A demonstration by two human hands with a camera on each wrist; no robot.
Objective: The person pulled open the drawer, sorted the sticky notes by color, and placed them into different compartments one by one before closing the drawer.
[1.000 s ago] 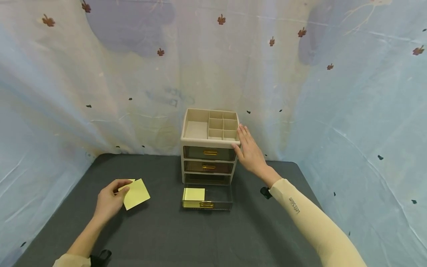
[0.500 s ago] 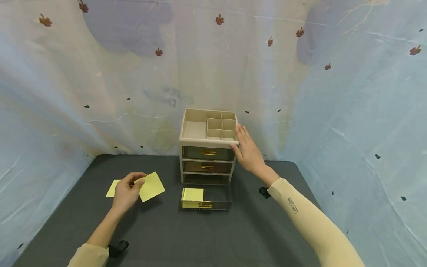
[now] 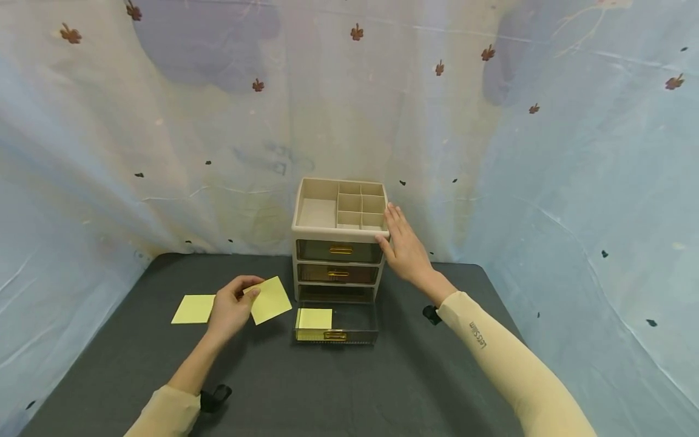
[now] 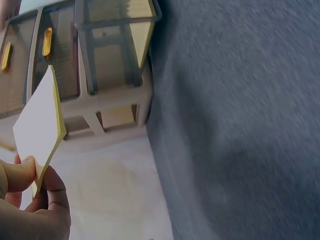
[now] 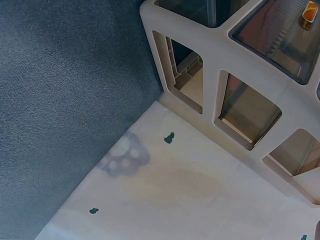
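Between thumb and fingers, my left hand (image 3: 232,308) pinches a yellow sticky note pad (image 3: 271,300) by its edge, tilted above the table, left of the drawer unit. Seen in the left wrist view, the pad (image 4: 42,117) is a thin stack. My right hand (image 3: 408,247) rests with straight fingers against the right side of the beige drawer unit (image 3: 341,232). Its bottom drawer (image 3: 357,318) is pulled out, with a yellow sticky note pad (image 3: 315,318) lying in its left part. Another yellow sticky note pad (image 3: 192,309) lies on the table to the left.
Two upper drawers with gold handles are closed. The unit's top tray (image 3: 319,212) is divided into compartments. A dark cloth covers the table (image 3: 349,388), and a patterned curtain (image 3: 338,121) hangs behind and at both sides.
My left hand has carried the pinched sticky note pad rightward, nearer the open drawer, uncovering the pad left on the table. My right hand has stayed on the unit's side.
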